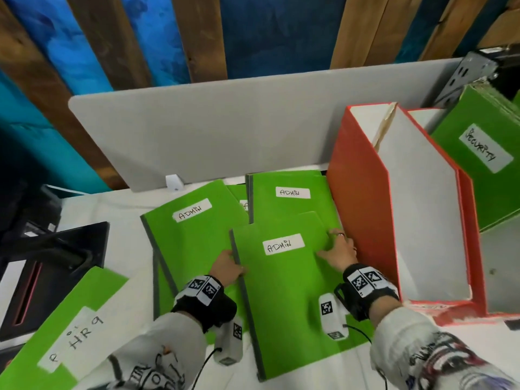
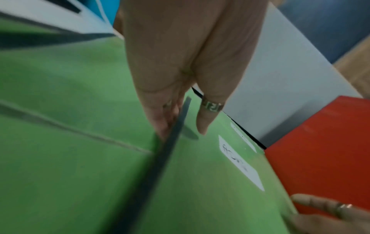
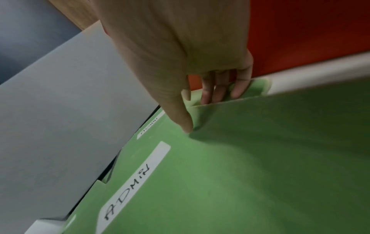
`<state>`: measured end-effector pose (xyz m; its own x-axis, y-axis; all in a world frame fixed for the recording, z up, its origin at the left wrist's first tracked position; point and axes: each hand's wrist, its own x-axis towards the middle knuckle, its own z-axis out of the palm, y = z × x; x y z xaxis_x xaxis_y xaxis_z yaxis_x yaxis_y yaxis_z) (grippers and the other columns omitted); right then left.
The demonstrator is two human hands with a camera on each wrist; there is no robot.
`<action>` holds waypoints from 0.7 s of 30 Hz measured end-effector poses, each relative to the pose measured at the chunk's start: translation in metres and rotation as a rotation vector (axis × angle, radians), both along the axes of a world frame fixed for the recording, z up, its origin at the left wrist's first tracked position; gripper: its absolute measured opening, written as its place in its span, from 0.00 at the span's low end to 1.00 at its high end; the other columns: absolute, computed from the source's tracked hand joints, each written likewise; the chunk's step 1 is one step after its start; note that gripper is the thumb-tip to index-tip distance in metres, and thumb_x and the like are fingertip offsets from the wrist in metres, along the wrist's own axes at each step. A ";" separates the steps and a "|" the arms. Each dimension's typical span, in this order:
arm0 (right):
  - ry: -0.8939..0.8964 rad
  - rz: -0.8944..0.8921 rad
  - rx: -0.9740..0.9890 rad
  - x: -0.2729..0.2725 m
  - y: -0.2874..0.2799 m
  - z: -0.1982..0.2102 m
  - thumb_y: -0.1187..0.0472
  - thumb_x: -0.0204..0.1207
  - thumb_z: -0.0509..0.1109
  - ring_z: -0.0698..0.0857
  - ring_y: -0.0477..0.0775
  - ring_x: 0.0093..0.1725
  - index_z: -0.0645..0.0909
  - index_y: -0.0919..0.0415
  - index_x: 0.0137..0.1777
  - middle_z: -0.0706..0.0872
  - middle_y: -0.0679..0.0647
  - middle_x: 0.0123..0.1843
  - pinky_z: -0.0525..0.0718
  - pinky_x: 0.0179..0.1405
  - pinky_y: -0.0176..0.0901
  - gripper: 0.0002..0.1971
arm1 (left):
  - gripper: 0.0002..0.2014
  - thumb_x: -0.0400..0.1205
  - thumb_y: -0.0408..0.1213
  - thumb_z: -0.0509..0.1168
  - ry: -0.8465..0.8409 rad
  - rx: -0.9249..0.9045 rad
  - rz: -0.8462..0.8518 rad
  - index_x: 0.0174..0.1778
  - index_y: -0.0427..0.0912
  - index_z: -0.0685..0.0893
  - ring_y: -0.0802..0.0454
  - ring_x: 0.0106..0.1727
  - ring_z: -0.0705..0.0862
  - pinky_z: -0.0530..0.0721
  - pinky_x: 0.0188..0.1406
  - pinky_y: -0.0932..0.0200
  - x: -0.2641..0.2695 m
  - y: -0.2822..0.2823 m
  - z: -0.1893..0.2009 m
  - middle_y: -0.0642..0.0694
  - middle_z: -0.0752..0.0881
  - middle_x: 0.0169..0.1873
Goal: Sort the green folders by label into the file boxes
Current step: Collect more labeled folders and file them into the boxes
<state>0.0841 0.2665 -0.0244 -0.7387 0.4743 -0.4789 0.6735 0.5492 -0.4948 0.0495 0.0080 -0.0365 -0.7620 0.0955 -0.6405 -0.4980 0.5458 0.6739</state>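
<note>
A green folder labelled ADMIN (image 1: 284, 291) lies front and centre on the white table, on top of other green ADMIN folders (image 1: 191, 235). My left hand (image 1: 228, 267) pinches its grey spine edge; in the left wrist view the thumb lies on the cover (image 2: 210, 166) and the fingers (image 2: 166, 120) go under the spine. My right hand (image 1: 336, 249) holds the folder's right edge next to the red file box (image 1: 363, 215). In the right wrist view its thumb presses on the cover (image 3: 240, 174) and its fingers (image 3: 216, 90) tuck under the cover's edge.
The near red box stands empty. A second red box (image 1: 467, 220) behind it holds a green SECURITY folder (image 1: 484, 164). A green HR folder (image 1: 64, 333) lies at the bottom left beside a black box (image 1: 42, 271). A grey divider panel (image 1: 225, 130) closes off the back.
</note>
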 end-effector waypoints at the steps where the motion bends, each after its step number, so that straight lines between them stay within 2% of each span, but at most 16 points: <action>1: 0.004 -0.001 -0.027 -0.001 0.002 -0.001 0.62 0.71 0.75 0.72 0.67 0.71 0.65 0.53 0.72 0.71 0.64 0.71 0.71 0.70 0.56 0.32 | 0.30 0.75 0.26 0.70 0.021 0.009 0.065 0.72 0.30 0.67 0.36 0.52 0.84 0.85 0.52 0.45 0.000 0.003 -0.001 0.37 0.84 0.47; 3: 0.026 -0.005 -0.114 -0.003 0.004 -0.003 0.66 0.70 0.76 0.78 0.63 0.61 0.65 0.56 0.71 0.79 0.61 0.60 0.77 0.63 0.51 0.32 | 0.32 0.72 0.28 0.74 0.090 0.056 0.205 0.71 0.33 0.68 0.33 0.62 0.81 0.82 0.61 0.40 -0.002 0.003 -0.003 0.34 0.81 0.60; 5: 0.090 -0.058 -0.208 -0.004 0.005 -0.003 0.72 0.71 0.73 0.79 0.59 0.52 0.66 0.60 0.71 0.78 0.55 0.46 0.77 0.51 0.45 0.30 | 0.37 0.66 0.31 0.78 0.135 0.178 0.276 0.71 0.42 0.69 0.34 0.64 0.80 0.81 0.63 0.36 -0.005 0.000 -0.002 0.36 0.81 0.65; 7: 0.182 -0.118 -0.257 -0.005 0.005 0.001 0.75 0.72 0.71 0.79 0.58 0.54 0.68 0.61 0.70 0.78 0.56 0.49 0.74 0.50 0.41 0.27 | 0.38 0.68 0.26 0.76 0.092 0.380 0.304 0.72 0.45 0.68 0.36 0.64 0.81 0.79 0.64 0.35 -0.005 -0.001 0.002 0.37 0.82 0.65; 9: 0.235 -0.118 -0.312 -0.009 0.001 0.006 0.74 0.74 0.70 0.77 0.54 0.54 0.69 0.62 0.69 0.77 0.56 0.53 0.73 0.52 0.39 0.25 | 0.36 0.73 0.16 0.67 0.069 0.513 0.298 0.74 0.44 0.66 0.41 0.65 0.80 0.79 0.66 0.41 -0.002 -0.002 0.012 0.44 0.82 0.63; 11: 0.258 -0.104 -0.305 -0.014 -0.001 0.009 0.71 0.75 0.70 0.79 0.54 0.53 0.71 0.63 0.68 0.79 0.52 0.48 0.74 0.52 0.39 0.21 | 0.34 0.75 0.13 0.63 0.137 0.551 0.276 0.74 0.46 0.66 0.46 0.67 0.77 0.77 0.66 0.46 -0.002 -0.011 0.017 0.52 0.81 0.61; 12: 0.267 -0.114 -0.283 -0.016 -0.001 0.008 0.68 0.76 0.70 0.80 0.57 0.55 0.73 0.63 0.67 0.80 0.53 0.48 0.75 0.52 0.40 0.20 | 0.35 0.75 0.14 0.63 0.182 0.548 0.293 0.75 0.45 0.65 0.47 0.68 0.76 0.76 0.68 0.46 -0.006 -0.019 0.018 0.51 0.80 0.64; 13: 0.274 -0.123 -0.245 -0.017 0.000 0.008 0.65 0.76 0.70 0.81 0.60 0.59 0.73 0.62 0.67 0.82 0.56 0.54 0.75 0.54 0.41 0.19 | 0.36 0.75 0.15 0.64 0.225 0.540 0.323 0.77 0.45 0.64 0.47 0.69 0.76 0.77 0.68 0.44 -0.011 -0.029 0.019 0.50 0.78 0.68; 14: 0.249 -0.124 -0.191 -0.017 0.001 0.006 0.62 0.77 0.70 0.78 0.62 0.65 0.73 0.60 0.68 0.80 0.59 0.62 0.75 0.59 0.44 0.20 | 0.36 0.75 0.15 0.64 0.262 0.542 0.361 0.77 0.45 0.64 0.48 0.66 0.79 0.81 0.64 0.44 -0.016 -0.040 0.021 0.48 0.78 0.68; 15: 0.203 -0.118 -0.137 -0.016 0.002 0.004 0.59 0.77 0.70 0.74 0.63 0.69 0.72 0.59 0.70 0.75 0.61 0.69 0.74 0.65 0.48 0.22 | 0.34 0.76 0.15 0.63 0.299 0.555 0.401 0.75 0.45 0.66 0.50 0.59 0.85 0.87 0.55 0.46 -0.021 -0.053 0.022 0.46 0.81 0.64; 17: 0.108 -0.117 -0.082 -0.013 0.002 -0.001 0.56 0.76 0.70 0.68 0.66 0.74 0.67 0.59 0.75 0.67 0.63 0.75 0.68 0.74 0.55 0.28 | 0.29 0.77 0.14 0.60 0.379 0.587 0.457 0.70 0.45 0.70 0.56 0.44 0.90 0.90 0.39 0.52 -0.033 -0.080 0.029 0.46 0.86 0.55; 20: 0.053 -0.128 0.017 -0.008 -0.004 -0.009 0.53 0.74 0.73 0.63 0.66 0.78 0.61 0.60 0.78 0.62 0.62 0.79 0.63 0.76 0.62 0.36 | 0.24 0.77 0.14 0.59 0.441 0.590 0.509 0.54 0.51 0.75 0.57 0.36 0.90 0.89 0.30 0.56 -0.042 -0.113 0.038 0.47 0.89 0.45; 21: 0.047 -0.138 0.052 -0.008 -0.007 -0.011 0.52 0.73 0.74 0.62 0.66 0.78 0.60 0.59 0.78 0.62 0.62 0.79 0.62 0.76 0.62 0.38 | 0.24 0.77 0.15 0.59 0.437 0.593 0.519 0.52 0.53 0.75 0.57 0.35 0.90 0.89 0.29 0.56 -0.043 -0.121 0.041 0.48 0.89 0.43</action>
<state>0.0762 0.2595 -0.0351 -0.6854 0.5966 -0.4174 0.7214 0.4785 -0.5007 0.0066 -0.1133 0.0042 -0.9654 -0.1059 -0.2383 -0.2179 -0.1742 0.9603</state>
